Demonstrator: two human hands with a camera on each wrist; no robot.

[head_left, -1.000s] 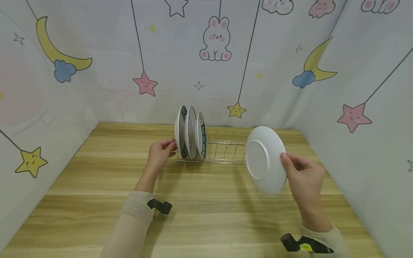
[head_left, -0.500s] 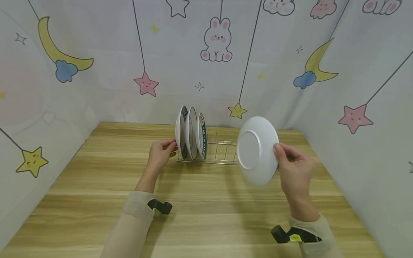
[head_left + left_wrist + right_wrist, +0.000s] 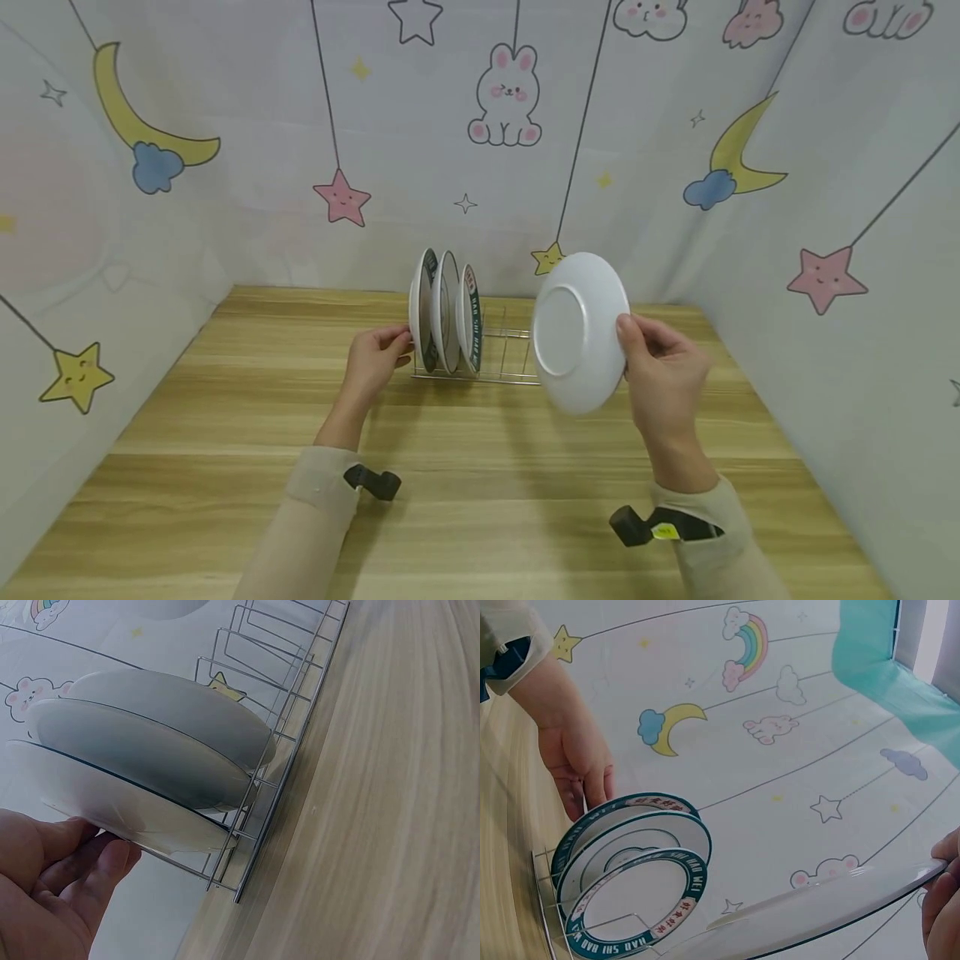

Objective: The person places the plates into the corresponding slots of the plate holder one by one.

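My right hand (image 3: 667,367) pinches a white plate (image 3: 581,333) by its right rim and holds it up on edge, its foot ring facing left. Below and behind it is a wire dish rack (image 3: 510,382), partly hidden by this plate. At the rack's left end stand three plates on edge; the nearest to the right (image 3: 641,900) has a green lettered rim. My left hand (image 3: 375,358) is at that same end, beside the leftmost plate (image 3: 120,806). In the left wrist view, thumb and fingers pinch the rack's end wire close under this plate.
The rack stands on a wood-grain table (image 3: 480,500) near the back. A white cloth (image 3: 420,150) printed with stars, moons and a rabbit hangs behind and along both sides. Wire slots (image 3: 300,667) run on past the standing plates.
My right hand has carried its plate left and upward, closer to the rack's slots. My left hand and the standing plates have stayed in place.
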